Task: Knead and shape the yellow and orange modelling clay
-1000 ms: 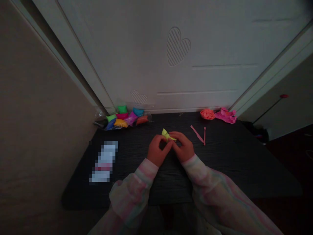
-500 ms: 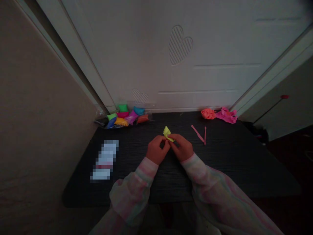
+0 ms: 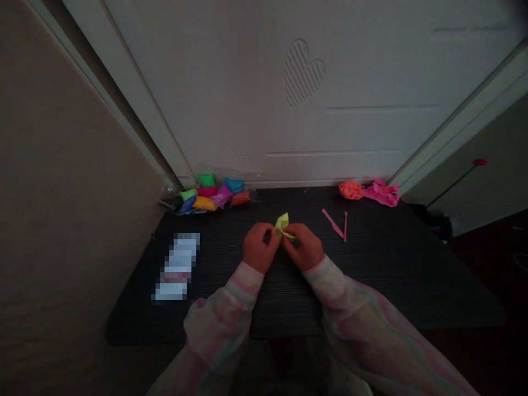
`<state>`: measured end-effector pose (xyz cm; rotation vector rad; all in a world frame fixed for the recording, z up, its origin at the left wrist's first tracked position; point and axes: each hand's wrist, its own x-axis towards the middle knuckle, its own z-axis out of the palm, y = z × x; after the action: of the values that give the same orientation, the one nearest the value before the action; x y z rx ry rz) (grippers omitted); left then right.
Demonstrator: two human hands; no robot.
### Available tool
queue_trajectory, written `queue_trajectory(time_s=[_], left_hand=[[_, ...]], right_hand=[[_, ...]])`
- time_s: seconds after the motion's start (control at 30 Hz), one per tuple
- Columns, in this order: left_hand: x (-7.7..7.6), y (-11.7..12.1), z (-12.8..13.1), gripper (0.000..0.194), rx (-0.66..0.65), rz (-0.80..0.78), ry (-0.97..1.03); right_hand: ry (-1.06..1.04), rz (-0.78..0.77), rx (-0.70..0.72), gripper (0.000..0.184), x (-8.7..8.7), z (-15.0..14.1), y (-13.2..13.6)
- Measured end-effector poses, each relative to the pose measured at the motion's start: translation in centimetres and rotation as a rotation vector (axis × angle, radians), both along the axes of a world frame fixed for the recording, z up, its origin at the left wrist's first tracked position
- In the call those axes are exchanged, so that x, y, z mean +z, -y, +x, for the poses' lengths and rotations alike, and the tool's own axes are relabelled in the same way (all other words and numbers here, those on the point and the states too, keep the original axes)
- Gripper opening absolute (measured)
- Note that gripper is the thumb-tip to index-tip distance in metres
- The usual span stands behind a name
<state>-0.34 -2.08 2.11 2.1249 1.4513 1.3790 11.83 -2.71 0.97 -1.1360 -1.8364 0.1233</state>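
Note:
My left hand (image 3: 260, 246) and my right hand (image 3: 305, 246) meet over the middle of the dark table. Between them is a small, crumpled yellow packet (image 3: 282, 221), pinched by the fingertips of both hands. Its upper end sticks up beyond the fingers, while a thin fold reaches along the right fingers. The lower part is hidden by my fingers. Right of my right hand lie two pink modelling tools (image 3: 334, 224), one flat like a knife and one a thin stick, touching at their near ends in a V.
At the back left, a clear bag (image 3: 251, 192) holds several coloured packets (image 3: 205, 203). A blurred-out phone-like rectangle (image 3: 177, 267) lies on the left of the dark table (image 3: 379, 280). Crumpled orange (image 3: 351, 190) and pink (image 3: 383, 193) pieces sit back right. A white door (image 3: 256, 99) stands behind.
My hands have drawn slightly apart, the left moving left. The yellow packet's upper end now leans right and looks more opened out.

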Motion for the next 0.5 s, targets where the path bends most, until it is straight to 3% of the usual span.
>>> queue_trajectory(time_s=[0.27, 0.5], left_hand=[[0.53, -0.24, 0.15, 0.004, -0.036, 0.181, 0.020], [0.34, 0.30, 0.53, 0.006, -0.099, 0.079, 0.134]], right_hand=[[-0.027, 0.024, -0.008, 0.022, -0.14, -0.04, 0.07], [-0.022, 0.086, -0.013, 0.020, 0.25, -0.24, 0.20]])
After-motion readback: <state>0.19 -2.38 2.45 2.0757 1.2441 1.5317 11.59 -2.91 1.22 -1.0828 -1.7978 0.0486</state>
